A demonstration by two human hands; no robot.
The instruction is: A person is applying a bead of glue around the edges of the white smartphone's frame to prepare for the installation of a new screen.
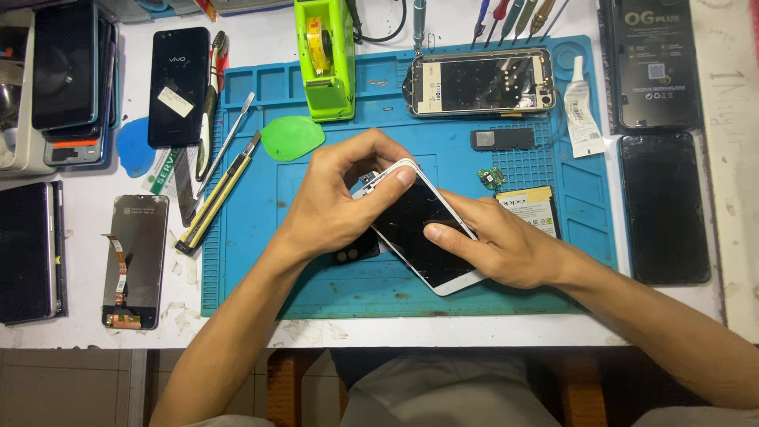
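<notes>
White desk [261,24] with blue silicone repair mat [261,292]. Both hands grip a white-framed smartphone with black glass screen [415,229] above the mat: left hand [332,202] pinches its top edge, right hand [494,241] presses the glass. Uneven prying force could crack the panel.

2 bare forearms, no sleeves, left hand [336,202], right hand [494,241], no rings, light grey-beige trousers
</notes>
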